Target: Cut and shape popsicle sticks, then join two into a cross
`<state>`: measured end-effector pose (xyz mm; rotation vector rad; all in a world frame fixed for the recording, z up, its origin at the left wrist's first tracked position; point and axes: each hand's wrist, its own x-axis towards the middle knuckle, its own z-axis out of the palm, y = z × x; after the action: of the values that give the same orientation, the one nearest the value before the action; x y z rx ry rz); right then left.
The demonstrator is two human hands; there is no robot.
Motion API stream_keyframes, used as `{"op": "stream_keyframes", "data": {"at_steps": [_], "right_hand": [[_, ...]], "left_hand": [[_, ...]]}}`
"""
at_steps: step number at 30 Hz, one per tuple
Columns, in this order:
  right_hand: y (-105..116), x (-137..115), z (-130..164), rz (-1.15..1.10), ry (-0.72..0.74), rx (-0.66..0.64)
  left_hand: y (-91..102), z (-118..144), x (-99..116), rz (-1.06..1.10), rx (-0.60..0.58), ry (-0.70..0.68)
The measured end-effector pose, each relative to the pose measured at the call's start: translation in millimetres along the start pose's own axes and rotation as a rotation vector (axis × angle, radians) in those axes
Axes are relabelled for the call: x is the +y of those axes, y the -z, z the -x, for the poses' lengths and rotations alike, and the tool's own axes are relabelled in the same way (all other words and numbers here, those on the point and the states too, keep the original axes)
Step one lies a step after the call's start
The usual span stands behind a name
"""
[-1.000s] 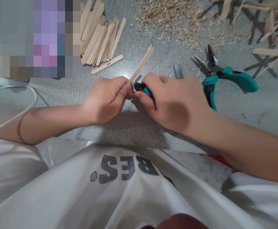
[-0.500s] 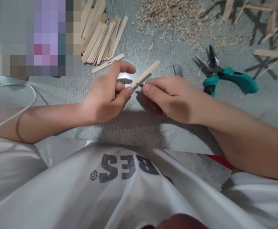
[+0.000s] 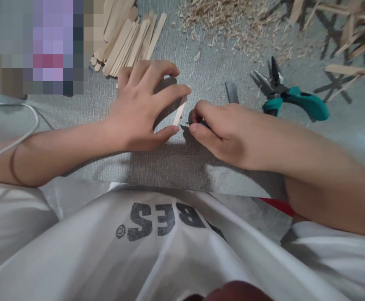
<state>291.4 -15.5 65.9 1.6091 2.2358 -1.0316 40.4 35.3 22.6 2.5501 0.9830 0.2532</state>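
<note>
Your left hand [image 3: 140, 109], with fingers spread, pinches a wooden craft stick [image 3: 180, 110] between thumb and forefinger. Your right hand [image 3: 224, 133] is closed around a blue-handled tool [image 3: 204, 123], its tip near the stick. Farther lie teal-handled pliers [image 3: 282, 91].

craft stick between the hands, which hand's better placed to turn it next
Probably the left hand: its fingers seemingly hold the craft stick by both ends, while the right hand grips a blue tool.

Left hand [image 3: 138, 106] spread wider, now nearer the stick pile [image 3: 132, 44]; stick [image 3: 180, 112] spanned thumb to forefinger, previously pinched.
</note>
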Motion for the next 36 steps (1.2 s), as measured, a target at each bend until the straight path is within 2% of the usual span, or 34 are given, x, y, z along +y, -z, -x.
{"op": "stream_keyframes", "data": {"at_steps": [4, 9, 13, 20, 36], "right_hand": [[3.2, -6.5, -1.5, 0.018, -0.023, -0.068], [8.0, -17.5, -4.0, -0.024, -0.14, -0.086], [14.4, -24.3, -6.5, 0.037, -0.22, -0.117], [26.7, -35.2, -15.4, 0.14, -0.231, -0.295], [24.8, -36.1, -20.3, 0.146, -0.248, -0.294]], "left_hand": [[-3.1, 0.1, -0.2, 0.021, -0.057, 0.019], [-2.0, -0.2, 3.0, 0.024, -0.082, 0.038], [-2.4, -0.2, 4.4, 0.018, -0.125, 0.032], [-10.1, 1.2, 0.9, 0.008, -0.058, 0.011], [-16.0, 2.4, -1.0, 0.047, -0.011, -0.012]]}}
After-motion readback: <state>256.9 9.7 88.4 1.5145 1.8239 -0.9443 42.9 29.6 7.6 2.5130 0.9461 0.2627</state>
